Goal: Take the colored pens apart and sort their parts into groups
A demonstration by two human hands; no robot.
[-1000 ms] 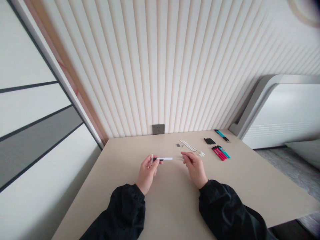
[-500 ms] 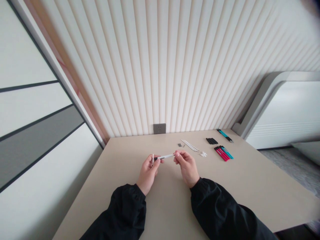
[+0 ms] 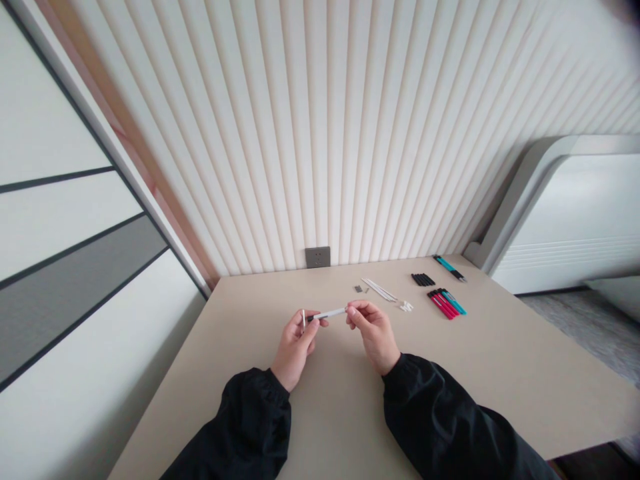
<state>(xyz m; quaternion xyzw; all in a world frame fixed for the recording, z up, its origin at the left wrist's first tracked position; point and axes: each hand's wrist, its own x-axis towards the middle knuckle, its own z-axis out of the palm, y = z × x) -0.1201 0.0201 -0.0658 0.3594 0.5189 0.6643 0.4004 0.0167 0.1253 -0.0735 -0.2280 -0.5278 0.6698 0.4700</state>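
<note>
A slim pen with a white barrel [image 3: 331, 313] and a black section at its left end is held level between my two hands above the table. My left hand [image 3: 294, 350] is closed on the black end, thumb on top. A short white stick-like piece [image 3: 303, 321] stands up between the fingers of that same hand; its kind I cannot make out. At the other end, my right hand [image 3: 375, 335] pinches the pen's tip with thumb and fingertips. Whatever small part may lie under those fingertips is hidden.
Behind my right hand lie thin white refills [image 3: 379, 289], tiny metal bits [image 3: 359, 289] and small white pieces [image 3: 406, 307]. Farther right are black tubes [image 3: 423, 280], red and teal pen barrels [image 3: 443, 305] and teal-and-black pens [image 3: 450, 269]. The ribbed wall with a socket [image 3: 318, 257] borders the table [image 3: 350, 413].
The view has shifted slightly. Both hands keep their hold on the pen, with hardly any movement.
</note>
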